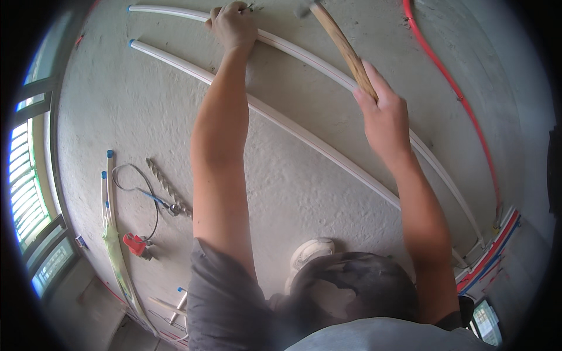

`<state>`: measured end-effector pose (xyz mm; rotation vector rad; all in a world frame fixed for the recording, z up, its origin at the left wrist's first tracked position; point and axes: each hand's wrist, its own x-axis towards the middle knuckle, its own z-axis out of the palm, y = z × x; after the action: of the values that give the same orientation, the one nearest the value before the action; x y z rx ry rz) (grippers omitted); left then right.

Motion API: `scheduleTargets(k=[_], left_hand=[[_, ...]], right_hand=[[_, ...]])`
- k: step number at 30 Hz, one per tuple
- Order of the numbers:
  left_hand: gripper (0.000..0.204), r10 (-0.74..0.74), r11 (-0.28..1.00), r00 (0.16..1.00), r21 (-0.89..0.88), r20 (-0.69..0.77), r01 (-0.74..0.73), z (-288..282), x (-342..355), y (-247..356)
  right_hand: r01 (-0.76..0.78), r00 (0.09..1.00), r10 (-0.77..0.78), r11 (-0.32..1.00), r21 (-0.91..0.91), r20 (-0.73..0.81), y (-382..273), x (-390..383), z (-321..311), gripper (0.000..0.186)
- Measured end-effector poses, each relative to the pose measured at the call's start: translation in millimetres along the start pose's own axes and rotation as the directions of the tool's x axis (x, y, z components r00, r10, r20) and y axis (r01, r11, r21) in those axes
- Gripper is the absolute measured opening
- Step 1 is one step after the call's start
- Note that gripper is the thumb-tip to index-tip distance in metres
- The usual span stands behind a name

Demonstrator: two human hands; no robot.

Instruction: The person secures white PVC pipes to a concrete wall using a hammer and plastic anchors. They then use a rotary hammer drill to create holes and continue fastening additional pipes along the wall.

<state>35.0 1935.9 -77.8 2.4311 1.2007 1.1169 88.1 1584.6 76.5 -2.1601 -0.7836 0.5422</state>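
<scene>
Stretched far forward, my left hand [233, 26] is closed at the upper of two white pipes [298, 52]. A small dark bit shows by its fingertips, too small to name. In my right hand [386, 120] is a hammer [342, 47], gripped by its wooden handle. Its head is raised near the top edge, to the right of my left hand, and is blurred. The lower white pipe [316, 143] runs slantwise beneath both forearms. Both pipes have blue caps at their left ends.
A red conduit [448, 70] curves down the right side. At left lie a long drill bit [161, 178], a grey cable, a red tool [136, 244] and wrapped pipes [120, 269]. Red and blue pipes [492, 257] run at lower right. My shoe [310, 254] stands on the concrete.
</scene>
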Motion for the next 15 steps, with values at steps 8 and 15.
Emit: scheduleTargets(k=[8, 15], left_hand=[[0.016, 0.124, 0.992, 0.989, -0.045, 0.081, -0.12, -14, 6, 10], [0.018, -0.043, 0.984, 0.981, -0.161, 0.187, 0.074, -19, 12, 17]], right_hand=[[-0.039, 0.989, 0.057, 0.991, -0.125, 0.139, -43, 75, 44, 0.051], [0.064, 0.995, -0.045, 0.974, -0.218, 0.095, -38, 92, 68, 0.052]])
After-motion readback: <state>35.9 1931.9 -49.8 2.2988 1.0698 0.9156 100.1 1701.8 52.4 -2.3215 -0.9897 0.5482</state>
